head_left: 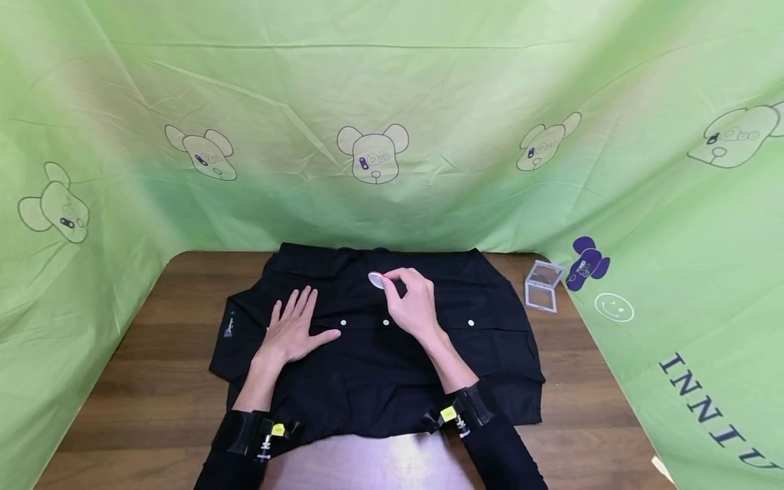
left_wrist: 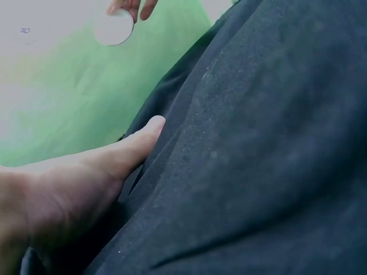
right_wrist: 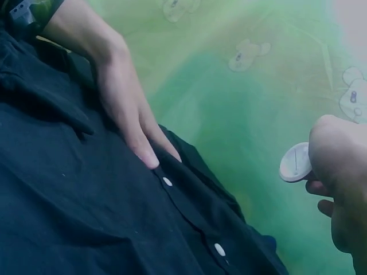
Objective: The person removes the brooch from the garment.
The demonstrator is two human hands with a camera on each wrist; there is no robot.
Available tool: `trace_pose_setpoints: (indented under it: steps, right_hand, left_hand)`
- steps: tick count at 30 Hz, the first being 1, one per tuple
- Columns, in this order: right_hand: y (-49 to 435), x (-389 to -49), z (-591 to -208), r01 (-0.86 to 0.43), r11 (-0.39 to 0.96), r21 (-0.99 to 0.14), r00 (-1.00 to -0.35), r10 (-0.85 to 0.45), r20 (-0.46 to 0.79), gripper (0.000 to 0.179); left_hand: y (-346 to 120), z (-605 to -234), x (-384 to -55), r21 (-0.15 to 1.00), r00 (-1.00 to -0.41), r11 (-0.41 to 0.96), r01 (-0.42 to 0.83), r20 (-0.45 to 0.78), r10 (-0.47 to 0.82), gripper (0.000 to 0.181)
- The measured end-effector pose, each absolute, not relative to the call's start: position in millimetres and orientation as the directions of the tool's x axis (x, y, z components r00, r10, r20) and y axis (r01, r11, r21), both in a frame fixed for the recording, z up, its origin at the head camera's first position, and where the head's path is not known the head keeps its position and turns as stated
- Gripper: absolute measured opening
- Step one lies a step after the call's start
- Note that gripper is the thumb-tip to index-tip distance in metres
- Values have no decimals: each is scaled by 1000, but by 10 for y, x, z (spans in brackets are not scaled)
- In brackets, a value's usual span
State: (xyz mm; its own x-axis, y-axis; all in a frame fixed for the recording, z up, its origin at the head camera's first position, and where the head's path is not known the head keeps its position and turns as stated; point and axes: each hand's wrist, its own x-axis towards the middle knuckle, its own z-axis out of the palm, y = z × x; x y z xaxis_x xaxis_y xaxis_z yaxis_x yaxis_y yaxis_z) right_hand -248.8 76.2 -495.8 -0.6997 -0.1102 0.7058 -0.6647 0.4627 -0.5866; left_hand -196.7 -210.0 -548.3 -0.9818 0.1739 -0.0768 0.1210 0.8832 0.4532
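Note:
A black button-up shirt (head_left: 380, 381) with white buttons lies spread sideways across the wooden table. My left hand (head_left: 292, 333) rests flat on it, fingers spread, the thumb beside the row of buttons. Above the cloth, my right hand (head_left: 413, 303) pinches a round pin badge (head_left: 376, 280) between thumb and fingertips. The badge's pale back, with a thin pin line across it, shows in the right wrist view (right_wrist: 295, 162); a bit of red edge shows in the head view. From the left wrist view the badge (left_wrist: 114, 27) hangs apart from the shirt.
An open clear square case (head_left: 544, 286) stands at the table's back right, against the green curtain (head_left: 380, 218) that encloses the table. Bare wood (head_left: 588, 381) shows to the right and left of the shirt. A small white item (head_left: 661, 468) lies at the right front edge.

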Motion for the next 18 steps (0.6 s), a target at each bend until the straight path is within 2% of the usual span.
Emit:
trace_pose_setpoints:
  steps: [8,12,18]
  right_hand:
    - [906,-2540,-4927,-627,478,-615,-725,-68,686,5]
    - [936,-2549,-4891,-600,469,-647,-752,-56,657,5]
    - [946,-2498,-4773,-539,382,-751,-832,-105,544,5]
  left_hand:
    - [-2016,-5247,-1963,499,-986,852,156,28,165,107]
    - [-1910,-5119,-1990,546,-964,796,261,188,187,87]
    - [-1650,-4940,-2018,665,-887,610,431,435,154,49]
